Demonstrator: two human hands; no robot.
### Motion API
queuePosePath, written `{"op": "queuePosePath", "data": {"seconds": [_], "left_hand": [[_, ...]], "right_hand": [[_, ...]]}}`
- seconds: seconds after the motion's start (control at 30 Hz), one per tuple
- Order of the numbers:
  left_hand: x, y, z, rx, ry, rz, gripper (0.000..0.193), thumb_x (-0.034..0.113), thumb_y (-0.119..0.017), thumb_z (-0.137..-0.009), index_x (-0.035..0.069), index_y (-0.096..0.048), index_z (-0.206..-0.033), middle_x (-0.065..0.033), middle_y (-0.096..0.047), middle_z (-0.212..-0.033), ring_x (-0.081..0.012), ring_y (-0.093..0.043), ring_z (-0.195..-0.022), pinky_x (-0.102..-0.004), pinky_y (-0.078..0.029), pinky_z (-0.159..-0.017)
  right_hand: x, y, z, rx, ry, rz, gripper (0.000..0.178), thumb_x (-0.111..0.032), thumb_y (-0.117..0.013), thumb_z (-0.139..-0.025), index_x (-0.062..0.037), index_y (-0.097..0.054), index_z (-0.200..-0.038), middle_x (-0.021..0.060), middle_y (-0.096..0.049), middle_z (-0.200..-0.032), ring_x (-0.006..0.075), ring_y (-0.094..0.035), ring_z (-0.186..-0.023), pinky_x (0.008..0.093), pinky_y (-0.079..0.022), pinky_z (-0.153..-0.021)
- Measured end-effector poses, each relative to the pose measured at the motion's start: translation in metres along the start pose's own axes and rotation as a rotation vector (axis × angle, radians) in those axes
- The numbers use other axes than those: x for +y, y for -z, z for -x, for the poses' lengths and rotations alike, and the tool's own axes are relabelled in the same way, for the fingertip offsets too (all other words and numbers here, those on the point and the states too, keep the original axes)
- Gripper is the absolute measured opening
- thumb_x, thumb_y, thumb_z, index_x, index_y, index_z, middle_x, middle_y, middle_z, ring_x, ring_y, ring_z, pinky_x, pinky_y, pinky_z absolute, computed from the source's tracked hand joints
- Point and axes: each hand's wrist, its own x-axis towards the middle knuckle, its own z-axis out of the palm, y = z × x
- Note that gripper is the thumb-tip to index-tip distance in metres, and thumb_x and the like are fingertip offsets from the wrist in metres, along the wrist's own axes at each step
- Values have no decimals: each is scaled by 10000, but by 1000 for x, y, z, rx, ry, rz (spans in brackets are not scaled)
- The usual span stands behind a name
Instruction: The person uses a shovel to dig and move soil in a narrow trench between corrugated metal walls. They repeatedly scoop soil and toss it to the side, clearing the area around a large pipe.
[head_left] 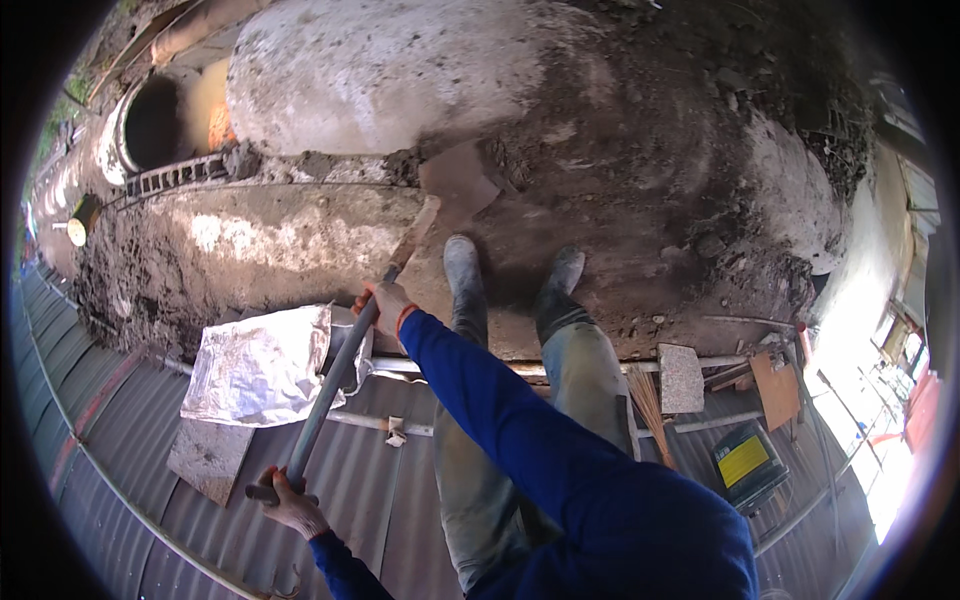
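A long-handled shovel [345,365] slants across in front of me, its handle end low on the left and its flat blade [458,185] up near the middle. My left hand [297,508] is closed round the grip at the handle's end. Farther up, my right hand [388,306] wraps the shaft just below the blade's socket. Both hands seem to wear light gloves with orange-red parts. The blade rests on dark, damp soil [620,200] beside a pale concrete surface [310,225]. Whether any soil lies on the blade, I cannot tell.
My booted feet [463,262] stand on the soil just right of the blade. A silvery sheet [258,365] lies at left over corrugated metal [370,480]. A large pipe opening [152,122] shows at upper left. At right are a broom [652,415], boards [776,390] and a dark container [748,462].
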Motion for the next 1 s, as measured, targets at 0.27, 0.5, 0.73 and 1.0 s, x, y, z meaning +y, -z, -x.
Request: {"op": "queuePosePath", "data": {"seconds": [0.27, 0.5, 0.73, 1.0], "left_hand": [[-19, 24, 84, -9, -107, 75, 160, 93, -642, -979, -12, -682, -1093, -126, -709, -972, -193, -689, -832, -302, -559, -639], [-52, 22, 148, 28, -349, -169, 149, 112, -643, -966, -22, -704, -984, -130, -720, -910, -249, -712, -812, -380, -583, -735], [-63, 37, 123, -82, -471, -46, 244, 231, -670, -972, -10, -710, -964, -129, -726, -860, -260, -700, -756, -370, -556, -715], [-64, -5, 115, -437, -470, 18, 174, 188, -739, -938, 16, -741, -958, -133, -740, -853, -243, -732, -792, -331, -566, -697]], "right_hand": [[-16, 35, 45, -146, 10, -36, 281, -232, -689, -966, -73, -573, -766, 104, -589, -700, 255, -625, -624, 426, -626, -670], [-37, 64, 89, -114, -42, 69, 280, -257, -689, -975, -89, -571, -784, 72, -566, -713, 228, -603, -649, 412, -604, -673], [-14, 94, 96, -38, 49, 14, 246, -172, -675, -978, -87, -548, -785, 57, -535, -689, 203, -550, -594, 404, -529, -591], [-62, 147, 104, 224, 301, 0, 232, -176, -682, -975, -84, -536, -820, 56, -516, -668, 190, -532, -555, 391, -500, -529]]}}
